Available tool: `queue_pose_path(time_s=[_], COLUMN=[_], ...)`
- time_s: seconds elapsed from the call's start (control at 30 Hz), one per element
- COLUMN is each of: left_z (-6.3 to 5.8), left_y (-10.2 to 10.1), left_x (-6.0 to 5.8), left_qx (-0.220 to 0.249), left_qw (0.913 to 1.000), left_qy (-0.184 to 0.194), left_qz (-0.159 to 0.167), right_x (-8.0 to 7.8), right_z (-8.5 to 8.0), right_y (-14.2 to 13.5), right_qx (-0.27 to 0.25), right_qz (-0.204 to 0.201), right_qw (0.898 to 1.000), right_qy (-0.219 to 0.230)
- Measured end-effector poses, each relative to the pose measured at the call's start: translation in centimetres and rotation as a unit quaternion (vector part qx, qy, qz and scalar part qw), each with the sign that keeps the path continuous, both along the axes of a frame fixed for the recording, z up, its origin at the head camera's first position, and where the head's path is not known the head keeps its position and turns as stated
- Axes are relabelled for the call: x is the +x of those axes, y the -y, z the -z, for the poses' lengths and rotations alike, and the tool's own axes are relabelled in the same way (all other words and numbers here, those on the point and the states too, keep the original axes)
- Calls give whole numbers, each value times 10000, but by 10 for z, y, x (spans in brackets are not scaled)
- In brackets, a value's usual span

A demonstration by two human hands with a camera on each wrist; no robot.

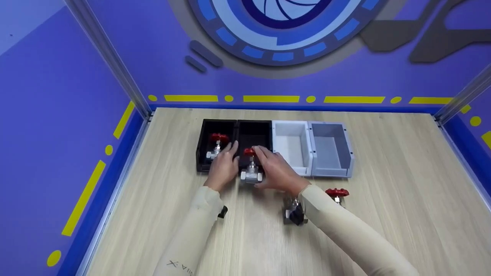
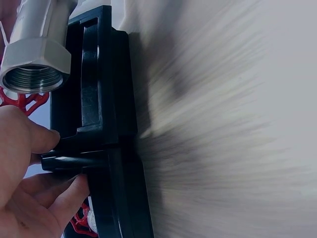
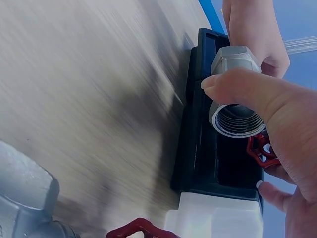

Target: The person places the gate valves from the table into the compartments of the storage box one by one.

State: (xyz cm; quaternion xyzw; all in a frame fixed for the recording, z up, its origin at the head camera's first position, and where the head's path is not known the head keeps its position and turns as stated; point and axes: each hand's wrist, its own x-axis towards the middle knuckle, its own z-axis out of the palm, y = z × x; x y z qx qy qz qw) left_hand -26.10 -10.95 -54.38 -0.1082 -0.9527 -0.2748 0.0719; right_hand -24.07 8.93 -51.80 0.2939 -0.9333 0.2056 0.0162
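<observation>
My right hand [image 1: 280,170] grips a silver valve [image 1: 251,175] with a red handwheel, its body tilted over the front of the second black bin [image 1: 254,132]. In the right wrist view the thumb lies across the hexagonal body [image 3: 237,58], and a threaded opening faces the camera. My left hand [image 1: 223,170] pinches the wall between the two black bins, the thumb on one side and fingers on the other in the left wrist view. Inside the leftmost black bin [image 1: 200,153] sits another valve [image 1: 218,143] with a red handwheel.
A white bin [image 1: 291,126] and a grey bin [image 1: 332,172] continue the row to the right. Nearer me, partly behind my right forearm, are a metal valve body [image 1: 288,214] and a valve with a red handwheel [image 1: 337,192]. Blue panels [image 1: 115,184] edge the wooden table [image 1: 391,214].
</observation>
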Motion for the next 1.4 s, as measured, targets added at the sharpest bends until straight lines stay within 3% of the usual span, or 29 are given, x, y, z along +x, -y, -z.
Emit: queue_pose_path(time_s=[0.3,1.4], left_z=[1,3], left_y=[0,1], left_x=[1,1], left_qx=[40,-92], left_qw=[9999,9999], left_qy=[-135,-55], left_qz=[11,47], right_x=[-4,-22], right_z=[-2,-7], right_y=[0,0], right_qx=[105,501], right_qz=[-83,231], right_qw=[9997,9985], right_qy=[-226,22])
